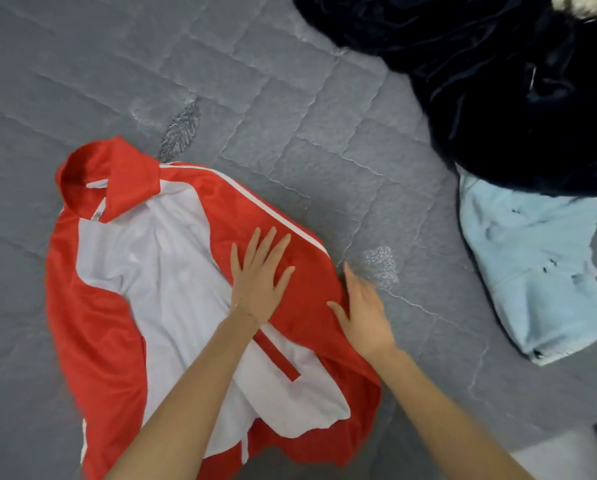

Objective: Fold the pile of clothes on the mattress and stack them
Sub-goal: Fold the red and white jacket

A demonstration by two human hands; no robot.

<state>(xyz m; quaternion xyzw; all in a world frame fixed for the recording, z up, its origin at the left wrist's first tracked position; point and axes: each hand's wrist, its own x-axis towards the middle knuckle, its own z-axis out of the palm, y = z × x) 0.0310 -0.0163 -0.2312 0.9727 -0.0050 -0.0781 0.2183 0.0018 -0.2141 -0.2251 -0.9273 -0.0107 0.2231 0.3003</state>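
Red-and-white zip-up track jacket (pixel 172 271) lies front up on the grey quilted mattress (pixel 290 98). Its collar points to the upper left and its hem is nearest the person. The left grip (pixel 259 275) is released, with its fingers straight and spread, and presses flat on the red sleeve panel where that meets the white chest. The right grip (pixel 362 313) is also released and holds nothing. Its straight fingers sit at the jacket's right edge, but blur hides whether they touch cloth or mattress.

Well apart at the upper right is a heap of dark navy clothes (pixel 497 81). Its lower edge overlaps a pale blue garment (pixel 532 271) lying flat.

The step in hand looks like smoothing the jacket's right side after the sleeve has been laid inward, so this is early in folding the first piece. No stack has been started.

The next move probably calls for pinning the middle with one grip while the other brings the left side across. The hem would then go up toward the collar. The slick fabric may slide and undo the crease.
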